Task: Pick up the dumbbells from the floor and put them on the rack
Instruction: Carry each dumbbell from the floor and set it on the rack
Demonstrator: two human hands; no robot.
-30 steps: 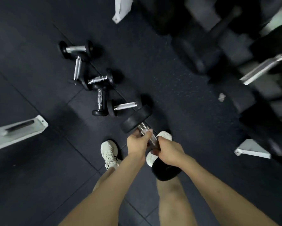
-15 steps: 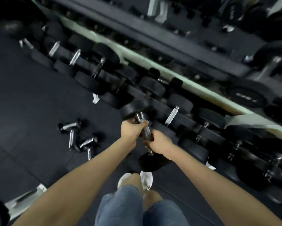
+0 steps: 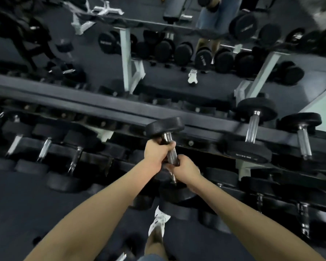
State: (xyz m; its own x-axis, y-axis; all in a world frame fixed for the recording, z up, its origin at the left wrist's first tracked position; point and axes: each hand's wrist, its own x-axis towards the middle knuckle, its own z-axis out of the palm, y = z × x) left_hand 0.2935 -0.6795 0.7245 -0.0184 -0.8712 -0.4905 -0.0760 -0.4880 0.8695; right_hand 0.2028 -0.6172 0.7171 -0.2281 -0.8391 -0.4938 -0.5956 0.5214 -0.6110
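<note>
Presently, both bare forearms reach forward from the bottom of the view and meet near the centre. The left hand (image 3: 159,153) is clenched round the upper part of the chrome handle of a dumbbell (image 3: 165,127), fingers wrapped over the bar. The right hand (image 3: 186,168) grasps the lower part of the same handle, just beside the left hand and nearer the body.

The dumbbell is carried in the air, off the floor (image 3: 17,204), with its handle tilted away from the person. Its upper black head lies in front of the top rail (image 3: 83,104) of the rack (image 3: 205,131); whether it touches the rail cannot be told. The lower head sits below the right hand and is hard to separate from the dark weights behind it.

Rack contents:
- Upper tier, to the right of the hands: two black dumbbells (image 3: 252,129) lie across the rails, well apart from the carried one, chrome handles showing between round heads.
- Lower tier, to the left: a row of dumbbells (image 3: 45,147) lies side by side, at least three chrome handles visible.
- Lower tier, to the right: more weights, too blurred to count.

A white shoe (image 3: 159,219) stands on the floor below the hands, close to the foot of the rack.
</note>
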